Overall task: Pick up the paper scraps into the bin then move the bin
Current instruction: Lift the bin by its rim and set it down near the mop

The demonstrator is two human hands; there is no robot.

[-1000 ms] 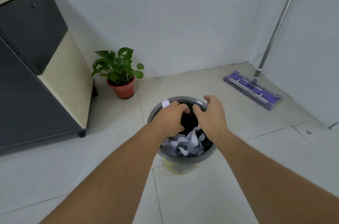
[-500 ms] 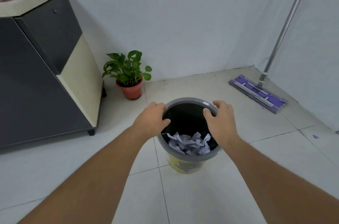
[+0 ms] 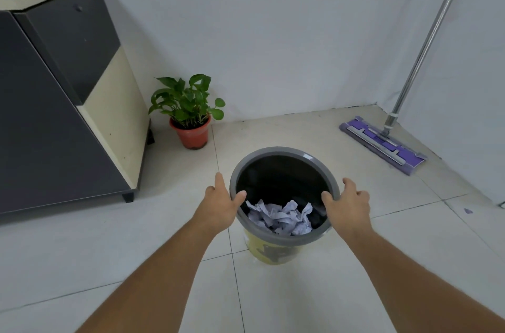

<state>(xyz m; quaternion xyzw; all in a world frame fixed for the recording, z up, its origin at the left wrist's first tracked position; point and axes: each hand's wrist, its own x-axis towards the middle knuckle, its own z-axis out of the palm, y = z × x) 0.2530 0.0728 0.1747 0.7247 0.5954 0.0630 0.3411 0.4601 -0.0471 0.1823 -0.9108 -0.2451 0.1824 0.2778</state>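
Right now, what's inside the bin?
Crumpled paper scraps lie in the bin, piled against the near side. The inside is black. The left hand and right hand grip its rim. Anything under the scraps is hidden.

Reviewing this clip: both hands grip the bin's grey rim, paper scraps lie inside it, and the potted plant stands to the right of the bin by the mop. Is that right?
Not quite. In the head view the potted plant stands to the left of the bin, beside the cabinet, not by the mop. The rest holds: left hand and right hand grip the rim, paper scraps inside.
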